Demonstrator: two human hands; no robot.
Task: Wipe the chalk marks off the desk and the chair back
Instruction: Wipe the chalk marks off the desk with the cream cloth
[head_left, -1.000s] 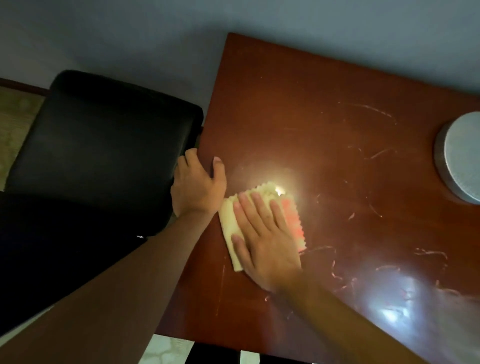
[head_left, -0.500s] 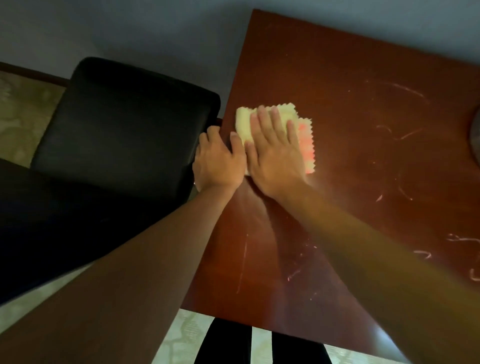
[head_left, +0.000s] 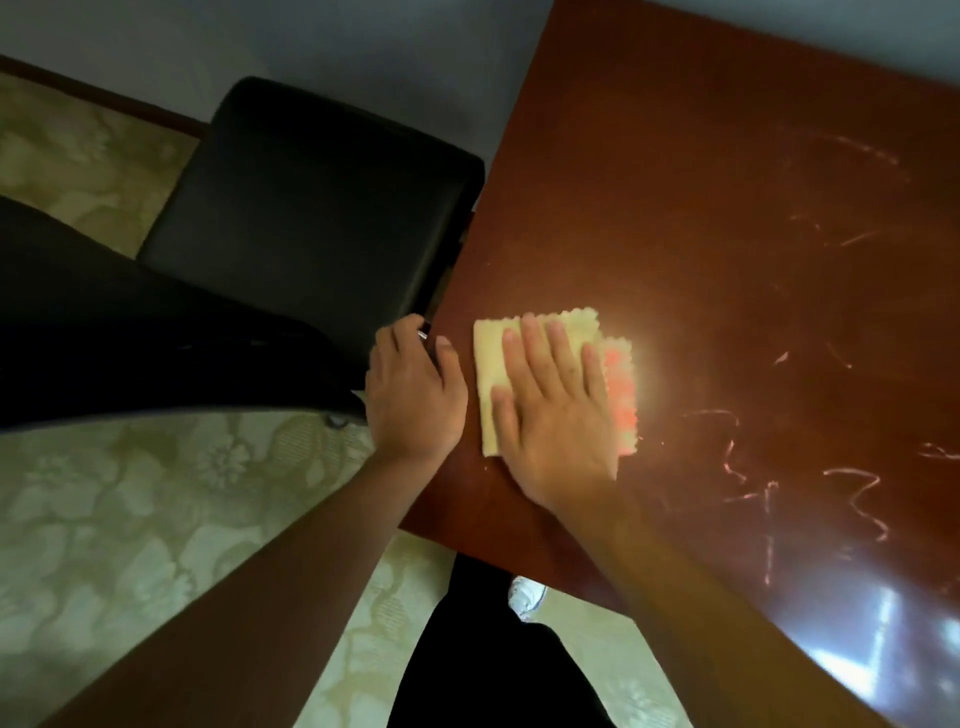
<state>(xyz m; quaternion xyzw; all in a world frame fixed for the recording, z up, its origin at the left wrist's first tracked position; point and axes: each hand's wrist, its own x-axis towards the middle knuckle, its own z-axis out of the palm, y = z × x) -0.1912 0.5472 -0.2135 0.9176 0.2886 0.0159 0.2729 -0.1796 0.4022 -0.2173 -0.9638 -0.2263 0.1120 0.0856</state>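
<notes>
A folded yellow cloth (head_left: 491, 358) with a pink layer underneath lies on the reddish-brown desk (head_left: 675, 208) near its left edge. My right hand (head_left: 556, 405) presses flat on the cloth, fingers straight and spread. My left hand (head_left: 415, 395) rests on the desk's left edge, fingers hanging over the side and thumb on top. Pale chalk marks (head_left: 857, 499) streak the desk's right half, with fainter ones (head_left: 852, 150) farther back. The black padded chair (head_left: 311, 208) stands left of the desk, touching it; no marks show on it.
The floor (head_left: 130, 519) has a pale floral pattern. A grey wall (head_left: 363, 41) runs behind the desk and chair. My dark-trousered leg (head_left: 493, 665) and a white shoe (head_left: 527, 595) show below the desk's front edge. Glare (head_left: 883, 639) shines on the desk's near right corner.
My right hand has slid the cloth back toward me along the desk's left side after pushing it away. The left hand stays on the desk edge. The camera view shifted.
</notes>
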